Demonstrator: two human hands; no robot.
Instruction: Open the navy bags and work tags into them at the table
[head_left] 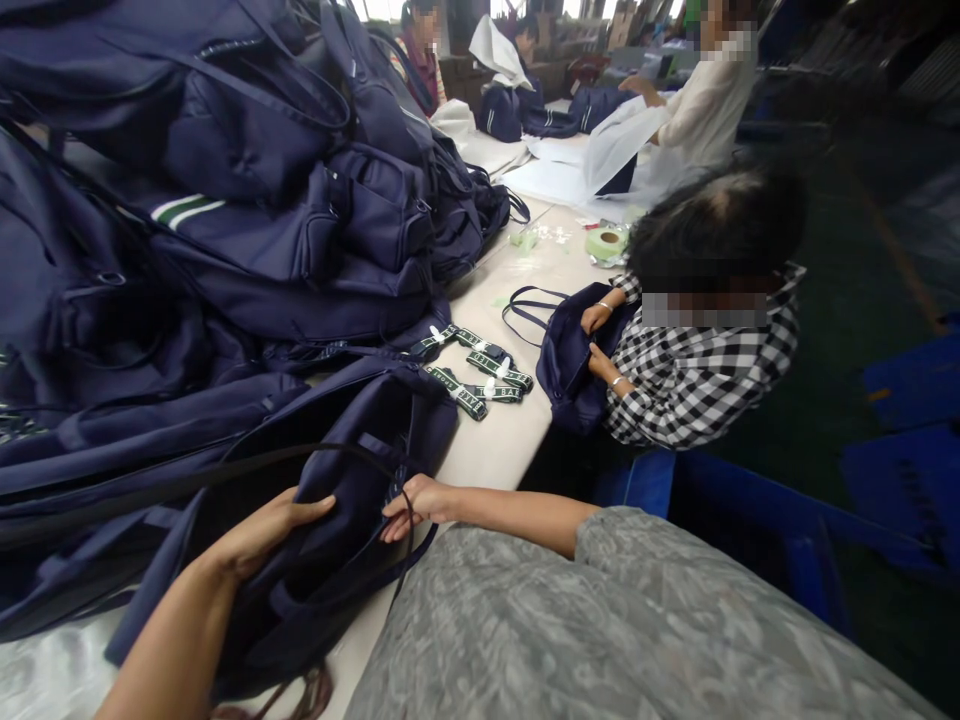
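A navy duffel bag (337,540) lies unzipped at the table's front edge, its dark inside showing. My left hand (262,530) grips the bag's cloth at the opening; the thumb is stretched over the fabric and the other fingers are mostly hidden. At the near end of the bag, my right hand (416,505) is closed on its edge, close to the zip, with fingers curled. A thin dark strap (322,447) arches over the opening and hangs down past my right hand.
Navy bags (262,200) are heaped high on the left. Dark green lettered straps (480,375) lie on the pale table (487,450). A co-worker in a checked shirt (705,370) handles another navy bag (574,355). Beyond sits a green tape roll (606,243). Blue crates (720,500) stand right.
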